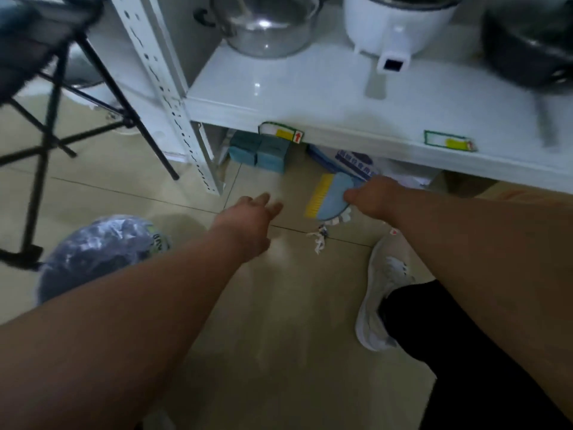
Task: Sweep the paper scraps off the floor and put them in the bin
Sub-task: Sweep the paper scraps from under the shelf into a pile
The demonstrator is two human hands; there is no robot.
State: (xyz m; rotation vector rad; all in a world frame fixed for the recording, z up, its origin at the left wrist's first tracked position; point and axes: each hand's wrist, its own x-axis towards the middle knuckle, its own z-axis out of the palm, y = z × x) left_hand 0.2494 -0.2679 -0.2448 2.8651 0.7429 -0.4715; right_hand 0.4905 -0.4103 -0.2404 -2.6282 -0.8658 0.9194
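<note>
Blue brush with yellow bristles sits clenched in my right hand, beside paper scraps; my left hand hovers, grip spread.

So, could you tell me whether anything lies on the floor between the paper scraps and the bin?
Nothing visible does. The paper scraps lie by the brush that the right hand grips; the bin stands to their left, with bare tile between. Only the open left hand hovers above that stretch.
</note>
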